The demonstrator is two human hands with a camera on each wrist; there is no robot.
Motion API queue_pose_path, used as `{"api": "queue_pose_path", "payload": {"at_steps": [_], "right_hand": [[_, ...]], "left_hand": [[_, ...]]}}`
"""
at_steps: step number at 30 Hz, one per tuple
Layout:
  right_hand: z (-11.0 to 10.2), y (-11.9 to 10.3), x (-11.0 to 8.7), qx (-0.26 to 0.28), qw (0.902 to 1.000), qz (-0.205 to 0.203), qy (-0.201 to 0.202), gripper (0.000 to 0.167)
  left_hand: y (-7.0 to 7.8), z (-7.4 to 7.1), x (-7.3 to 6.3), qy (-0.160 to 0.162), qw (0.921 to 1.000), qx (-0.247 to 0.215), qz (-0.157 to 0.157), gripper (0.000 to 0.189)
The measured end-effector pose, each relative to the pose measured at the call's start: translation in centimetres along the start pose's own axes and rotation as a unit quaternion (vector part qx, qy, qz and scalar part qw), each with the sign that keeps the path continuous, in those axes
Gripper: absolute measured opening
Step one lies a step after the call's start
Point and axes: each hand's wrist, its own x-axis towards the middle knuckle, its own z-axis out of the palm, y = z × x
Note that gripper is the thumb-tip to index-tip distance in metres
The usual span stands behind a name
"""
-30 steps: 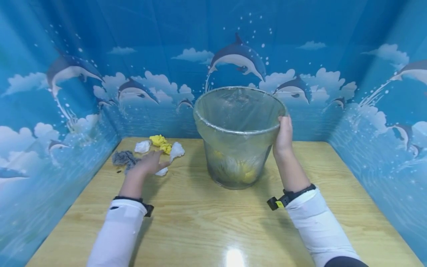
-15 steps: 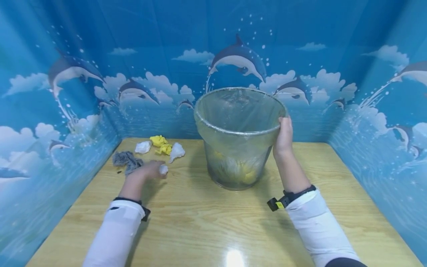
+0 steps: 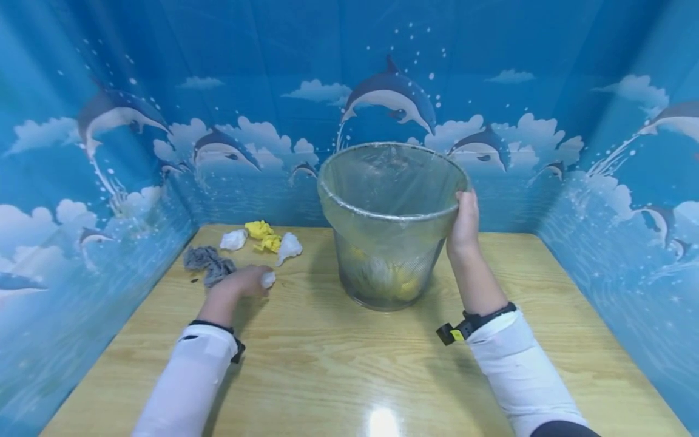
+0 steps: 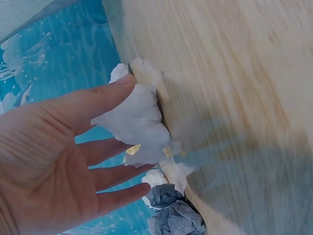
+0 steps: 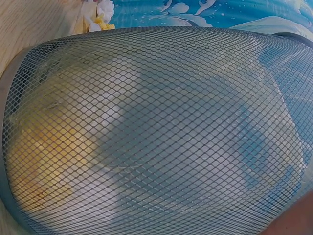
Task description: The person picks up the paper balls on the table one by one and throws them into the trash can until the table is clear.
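Note:
My left hand (image 3: 240, 285) pinches a crumpled white paper ball (image 4: 137, 115) between thumb and fingers, low over the left part of the table. In the head view most of that paper is hidden by the hand. At the middle back stands a wire mesh wastebasket (image 3: 349, 227), lined with a clear plastic bag folded over its rim. My right hand (image 3: 464, 227) grips the basket's right side at the rim, its fingers mostly out of sight. Through the mesh in the right wrist view, yellow crumpled paper (image 5: 49, 161) and white pieces show in the bottom.
Beyond my left hand lie two yellow paper balls (image 3: 259, 229), a white ball (image 3: 233, 240), another white piece (image 3: 289, 247) and grey crumpled paper (image 3: 204, 261). A blue dolphin-print curtain (image 3: 262, 73) encloses the back and sides of the wooden table (image 3: 349, 364).
My left hand has come down from above the papers, slightly toward me, and taken hold of the nearest white paper ball. The right hand and the basket stay in place.

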Motion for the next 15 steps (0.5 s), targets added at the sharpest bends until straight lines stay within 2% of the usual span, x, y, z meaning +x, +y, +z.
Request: {"api": "queue_pose_path", "payload": {"at_steps": [3, 9, 15], "right_hand": [[-0.05, 0.0, -0.03, 0.002, 1.0, 0.0, -0.001, 0.06], [-0.04, 0.01, 0.01, 0.005, 0.9999, -0.01, 0.0, 0.058], [0.01, 0.09, 0.04, 0.011, 0.9999, -0.008, 0.004, 0.059]], "left_hand": [[0.33, -0.01, -0.01, -0.001, 1.0, 0.003, -0.001, 0.065], [0.41, 0.04, 0.31, 0.016, 0.9993, 0.025, 0.022, 0.062], [0.54, 0.43, 0.9, 0.005, 0.9997, 0.021, 0.01, 0.049]]}}
